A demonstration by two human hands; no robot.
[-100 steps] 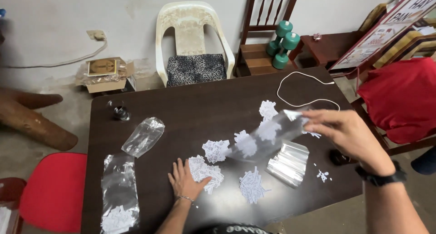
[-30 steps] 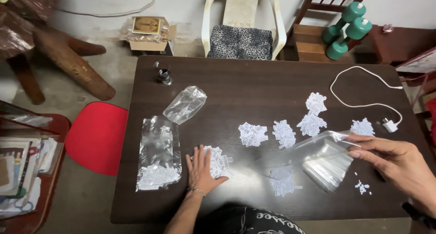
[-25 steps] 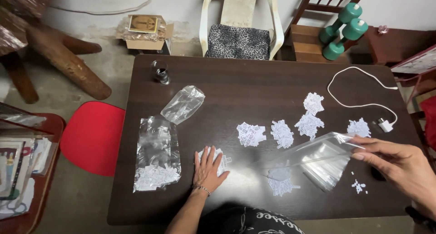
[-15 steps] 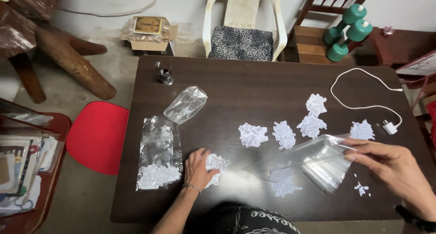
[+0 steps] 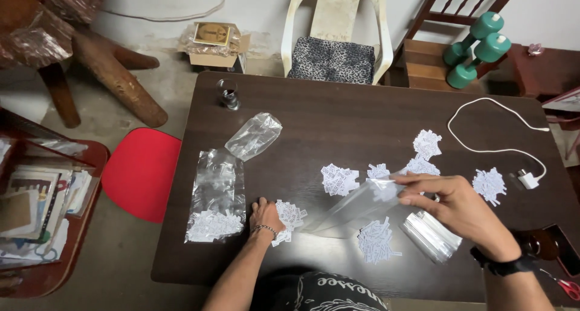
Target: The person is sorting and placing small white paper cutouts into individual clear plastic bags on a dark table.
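The left hand (image 5: 266, 216) is closed on a paper pile (image 5: 290, 217), while the right hand (image 5: 462, 205) pinches an empty bag (image 5: 356, 205) whose limp mouth, just left of this grip, could let scraps spill.

Your left hand (image 5: 266, 216) lies on a pile of paper scraps (image 5: 289, 217) on the dark tabletop (image 5: 338, 112), fingers (image 5: 261, 202) curled over its edge. Your right hand (image 5: 462, 211) holds a clear plastic bag (image 5: 356, 205) up by its rim. A filled bag (image 5: 216, 196) lies flat just left of your left hand, and more scrap piles (image 5: 339, 179) sit beyond.
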